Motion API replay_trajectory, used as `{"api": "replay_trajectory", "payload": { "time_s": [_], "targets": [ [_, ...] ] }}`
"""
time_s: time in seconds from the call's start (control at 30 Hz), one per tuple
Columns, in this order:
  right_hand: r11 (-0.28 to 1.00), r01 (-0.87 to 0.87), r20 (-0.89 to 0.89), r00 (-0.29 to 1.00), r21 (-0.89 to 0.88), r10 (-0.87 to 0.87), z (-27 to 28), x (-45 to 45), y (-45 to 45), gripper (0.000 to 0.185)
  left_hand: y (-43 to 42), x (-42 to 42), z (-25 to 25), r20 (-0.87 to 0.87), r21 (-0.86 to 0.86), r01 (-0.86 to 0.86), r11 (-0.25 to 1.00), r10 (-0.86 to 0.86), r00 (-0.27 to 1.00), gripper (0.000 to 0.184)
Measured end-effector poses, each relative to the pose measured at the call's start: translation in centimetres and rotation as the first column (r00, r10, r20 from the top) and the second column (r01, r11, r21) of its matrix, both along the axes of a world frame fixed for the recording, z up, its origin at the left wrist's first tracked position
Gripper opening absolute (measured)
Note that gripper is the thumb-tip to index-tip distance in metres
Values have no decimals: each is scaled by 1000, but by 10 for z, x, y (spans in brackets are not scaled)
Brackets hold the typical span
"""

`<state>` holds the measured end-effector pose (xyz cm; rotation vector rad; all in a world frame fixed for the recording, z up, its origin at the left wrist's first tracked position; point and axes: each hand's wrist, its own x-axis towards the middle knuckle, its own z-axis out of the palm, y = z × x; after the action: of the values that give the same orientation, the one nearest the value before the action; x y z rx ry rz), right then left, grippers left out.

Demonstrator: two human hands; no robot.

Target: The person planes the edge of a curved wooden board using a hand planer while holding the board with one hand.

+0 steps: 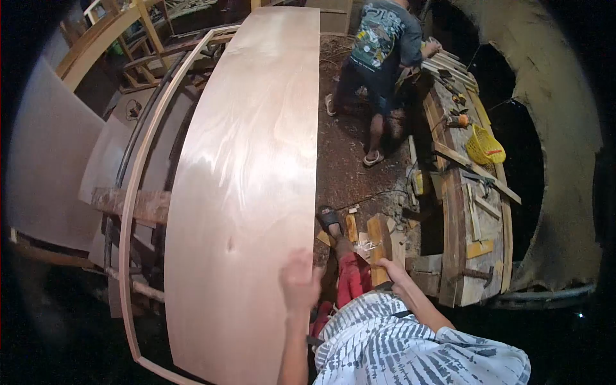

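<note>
A long, pale plywood sheet [240, 167] lies lengthwise at the centre left, over a narrow wooden frame [138, 163]. My left hand [300, 281] is above the sheet's near right edge, blurred by motion, so its fingers are unclear. On the right, my right hand [391, 271] rests by the upper end of my trouser leg, beside a wooden block [380, 247]; its fingers are bent and partly hidden. Whether it grips the block cannot be made out. A small tangle of clear plastic [366, 246] lies next to the block.
Another person [382, 51] bends over the far end of a wooden workbench [454, 224] on the right. The bench bears a yellow basket [484, 146], an orange power tool [457, 120], a hammer [478, 274] and wood strips. Offcuts lie on the dirt floor [353, 160].
</note>
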<state>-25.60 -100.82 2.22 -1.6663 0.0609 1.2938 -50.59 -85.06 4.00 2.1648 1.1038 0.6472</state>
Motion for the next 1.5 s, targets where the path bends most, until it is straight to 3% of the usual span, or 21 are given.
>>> {"api": "replay_trajectory", "payload": {
  "time_s": [0.17, 0.23, 0.27, 0.47, 0.57, 0.6, 0.63, 0.67, 0.7, 0.73, 0.77, 0.8, 0.87, 0.93, 1.0, 1.1, 1.2, 1.27, 1.33, 1.4, 1.5],
  "targets": [
    [988, -120, 364, 928, 97, 77, -63, 82, 147, 61, 199, 46, -37, 37, 12, -430, 903, 429, 902, 40],
    [986, -136, 326, 940, 97, 97, -67, 121, 222, 64, 276, 111, -41, 95, -62, -425, 903, 430, 898, 45],
    [988, -52, 78, 996, 147, 41, -43, 137, 267, 64, 315, 150, -33, 114, -127, -387, 913, 401, 909, 47],
    [947, 9, 72, 997, 323, -34, -85, 213, 453, 68, 586, 339, -69, -281, 282, -177, 943, 258, 924, 66],
    [945, 182, -301, 949, 272, -96, -55, 226, 472, 62, 636, 357, -79, -326, 272, -268, 924, 351, 878, 68],
    [950, 182, -305, 947, 254, -100, -70, 236, 471, 62, 646, 359, -88, -337, 257, -268, 928, 346, 875, 68],
    [978, -145, 72, 988, 152, 135, -84, 244, 462, 66, 644, 356, -93, -414, 303, -253, 919, 366, 833, 69],
    [910, -410, 401, 825, -62, 398, -97, 253, 455, 72, 644, 356, -98, -479, 348, -232, 908, 385, 789, 70],
    [835, -462, 486, 679, -299, 550, -74, 254, 455, 75, 641, 356, -98, -476, 389, -229, 892, 407, 780, 69],
    [829, -461, 462, 688, -318, 560, -67, 251, 442, 75, 633, 352, -97, -496, 365, -219, 905, 388, 777, 69],
    [958, -263, 146, 949, -116, 278, -69, 263, 439, 72, 638, 357, -100, -502, 394, -220, 892, 409, 762, 70],
    [1000, 20, -246, 969, -15, -23, -70, 270, 437, 68, 639, 358, -100, -509, 420, -227, 879, 435, 743, 71],
    [992, 58, -236, 968, -115, -84, -68, 261, 442, 69, 637, 353, -104, -517, 421, -215, 881, 428, 741, 73],
    [943, -323, 447, 833, -84, 325, -87, 261, 458, 79, 641, 352, -106, -492, 471, -195, 860, 440, 752, 75],
    [944, -325, 387, 865, -54, 320, -75, 266, 494, 86, 643, 348, -107, -483, 430, -196, 881, 408, 775, 76],
    [995, 90, -44, 995, 45, -88, -54, 265, 539, 93, 644, 343, -101, -470, 339, -197, 920, 347, 812, 78],
    [999, -41, -104, 994, -29, 38, -30, 282, 549, 96, 644, 349, -91, -458, 294, -174, 940, 298, 838, 77],
    [979, -169, 435, 878, -113, 202, -60, 266, 511, 87, 639, 352, -90, -483, 352, -176, 919, 340, 807, 76],
    [991, 43, 183, 981, 123, -65, -11, 265, 501, 72, 637, 351, -88, -478, 367, -185, 911, 356, 803, 74],
    [993, -21, 345, 938, 116, -20, 6, 261, 485, 61, 639, 353, -86, -468, 331, -201, 922, 346, 813, 72],
    [913, -292, 797, 456, -286, 396, 43, 269, 455, 59, 637, 347, -78, -91, 64, -202, 977, 207, 974, 63]
  ]
}}
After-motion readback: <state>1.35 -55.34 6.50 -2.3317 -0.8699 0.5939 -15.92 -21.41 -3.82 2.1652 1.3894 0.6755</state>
